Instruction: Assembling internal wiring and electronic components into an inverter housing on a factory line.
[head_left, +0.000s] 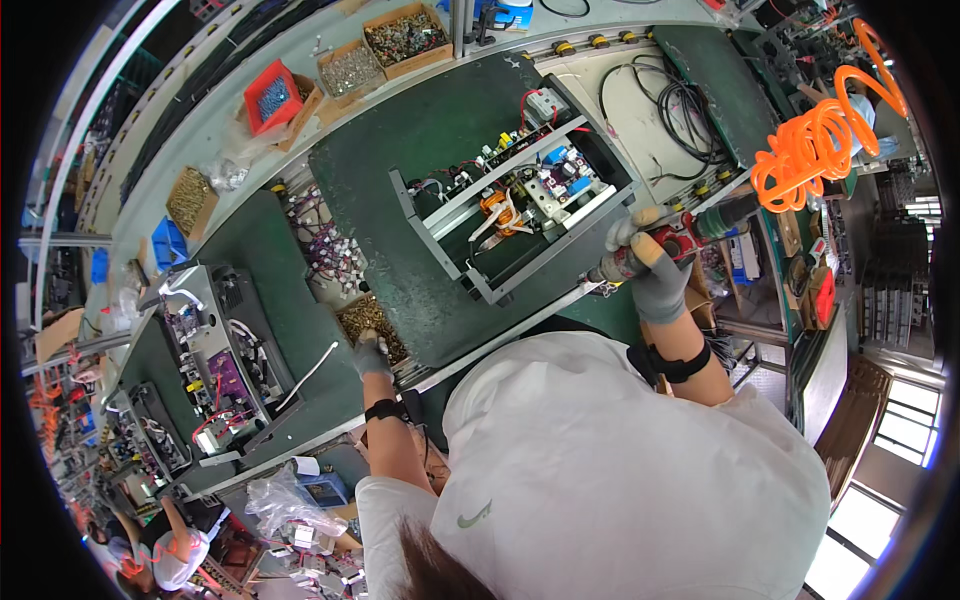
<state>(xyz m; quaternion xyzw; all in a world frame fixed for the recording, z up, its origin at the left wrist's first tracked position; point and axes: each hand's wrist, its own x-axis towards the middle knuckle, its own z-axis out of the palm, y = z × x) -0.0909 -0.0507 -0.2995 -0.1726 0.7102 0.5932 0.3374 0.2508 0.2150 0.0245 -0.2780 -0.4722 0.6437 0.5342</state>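
My left hand [371, 356], in a grey glove, dips into a box of brass-coloured screws [366, 318] at the bench's near edge. Its fingers are drawn together; what they pinch, if anything, is too small to make out. In my right hand [652, 268], gloved with tan fingertips, is a red power screwdriver [676, 238] lying sideways, its nose toward the left. An orange coiled hose [810, 160] rises behind it. Between my hands, farther back, an open grey metal chassis [480, 285] sits on a green board, with circuit boards, a blue part and orange-wrapped wiring inside.
A second chassis [215, 350] stands at left. White connectors [335, 250] fill a gap beyond the screws. Along the back are a red bin [272, 97], cardboard boxes of small parts [405, 38] and a blue bin [168, 243]. Black cable [685, 120] lies coiled at back right.
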